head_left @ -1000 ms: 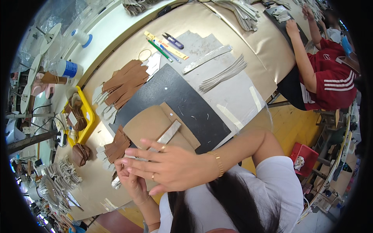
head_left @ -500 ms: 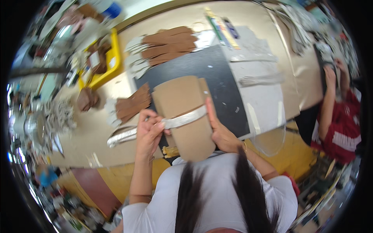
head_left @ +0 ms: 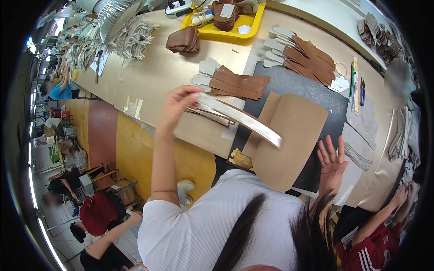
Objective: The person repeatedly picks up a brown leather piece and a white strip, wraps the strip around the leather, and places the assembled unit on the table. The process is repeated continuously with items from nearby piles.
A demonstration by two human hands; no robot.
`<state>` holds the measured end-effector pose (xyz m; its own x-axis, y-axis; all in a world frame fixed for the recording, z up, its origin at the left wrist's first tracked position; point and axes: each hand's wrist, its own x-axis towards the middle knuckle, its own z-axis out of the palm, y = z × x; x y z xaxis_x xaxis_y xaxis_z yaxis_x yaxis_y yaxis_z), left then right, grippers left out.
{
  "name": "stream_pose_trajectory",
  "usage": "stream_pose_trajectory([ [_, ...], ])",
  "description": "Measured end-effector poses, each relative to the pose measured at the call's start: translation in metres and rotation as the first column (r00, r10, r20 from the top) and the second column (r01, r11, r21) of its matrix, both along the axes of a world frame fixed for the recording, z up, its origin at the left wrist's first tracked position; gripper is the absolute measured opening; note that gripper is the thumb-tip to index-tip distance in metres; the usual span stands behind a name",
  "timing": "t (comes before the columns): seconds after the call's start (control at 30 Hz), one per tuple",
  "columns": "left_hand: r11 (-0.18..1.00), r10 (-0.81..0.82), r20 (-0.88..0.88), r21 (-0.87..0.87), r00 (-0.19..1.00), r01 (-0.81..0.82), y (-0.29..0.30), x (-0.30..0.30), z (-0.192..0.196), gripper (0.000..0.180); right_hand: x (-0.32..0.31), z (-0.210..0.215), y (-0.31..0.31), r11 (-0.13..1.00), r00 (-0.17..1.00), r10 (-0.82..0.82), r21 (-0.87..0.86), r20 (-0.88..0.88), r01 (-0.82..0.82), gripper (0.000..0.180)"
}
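Observation:
My left hand (head_left: 175, 107) pinches one end of a long narrow strip (head_left: 247, 121), pale and shiny on the face, brown along its edge. The strip slants across in the air, its far end over a tan curved board (head_left: 296, 131). That board lies on the dark mat (head_left: 304, 80) at the table's near edge, partly hidden by the strip. To its right, my right hand (head_left: 332, 165) is open, fingers spread, palm up and holding nothing. Below the strip near my left hand, another pale strip (head_left: 216, 118) lies on the table.
Brown strips with pale ends lie in a near bundle (head_left: 239, 82) and a far bundle (head_left: 309, 58). A yellow tray (head_left: 253, 29) holds brown pieces; a brown stack (head_left: 183, 39) sits beside it. Pens and a ruler (head_left: 356, 86) lie right. A co-worker in red (head_left: 375, 244) works at lower right.
My left hand has drawn the strip off the board and up to the left. My right hand has let go of the board and spread open. The view has turned left.

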<state>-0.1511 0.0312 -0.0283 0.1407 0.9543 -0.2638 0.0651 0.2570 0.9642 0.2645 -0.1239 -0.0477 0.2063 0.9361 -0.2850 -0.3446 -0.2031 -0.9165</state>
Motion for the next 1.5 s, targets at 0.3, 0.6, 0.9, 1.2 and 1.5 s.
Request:
stream_pose_trajectory([
  [0.3, 0.987, 0.113, -0.712, 0.163, 0.693, 0.007, 0.017, -0.094, -0.038, 0.032, 0.021, 0.028, 0.012, 0.995, 0.966, -0.096, 0.026, 0.241, 0.092, 0.065],
  [0.6, 0.788, 0.125, -0.535, 0.565, 0.835, 0.245, 0.001, 0.131, 0.021, 0.034, 0.195, 0.041, 0.074, 0.905, 0.064, -0.422, 0.415, 0.904, 0.098, 0.027],
  [0.9, 0.351, -0.267, -0.74, 0.523, 0.618, 0.777, -0.024, 0.284, 0.074, 0.037, 0.385, 0.01, 0.103, 0.672, -0.274, 0.337, -0.026, 0.901, 0.74, 0.09],
  [1.2, 0.318, -0.221, -0.81, 0.467, 0.543, 0.825, -0.022, 0.28, 0.069, 0.03, 0.426, 0.013, 0.121, 0.523, 0.106, 0.422, -0.337, 0.9, 0.783, 0.122],
  [1.5, 0.363, -0.234, -0.789, 0.472, 0.569, 0.804, -0.023, 0.28, 0.068, 0.026, 0.44, 0.011, 0.123, 0.545, 0.224, 0.389, -0.419, 0.893, 0.726, 0.125],
])
